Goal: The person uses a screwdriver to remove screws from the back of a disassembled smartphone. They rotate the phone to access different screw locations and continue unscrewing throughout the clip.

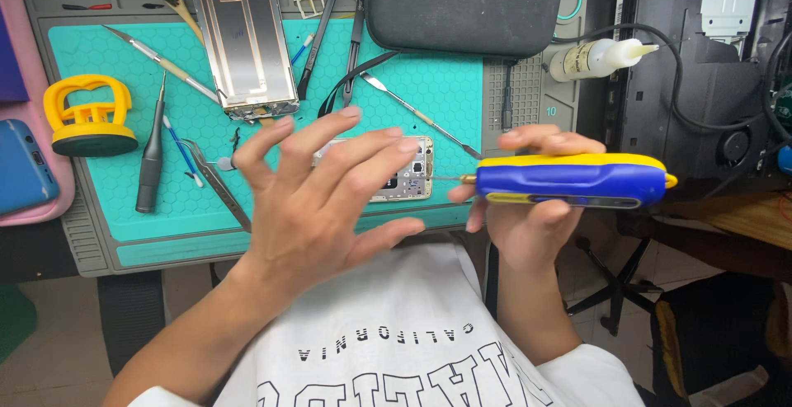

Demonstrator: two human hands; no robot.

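My right hand [528, 209] grips a blue and yellow electric screwdriver [573, 180] held level, its thin bit pointing left at an opened phone [412, 178] lying on the teal mat [437, 85]. My left hand [318, 188] hovers above the phone with fingers spread and nothing in it, hiding most of the phone. Only the phone's right end with its bare circuit parts shows.
A detached phone back panel [243, 36] lies at the mat's top. A yellow suction cup [89, 118], a black pen-like tool [151, 155], tweezers [216, 180], a metal spudger [421, 114], a dark zip case [466, 3] and a white squeeze bottle [598, 56] surround the work spot.
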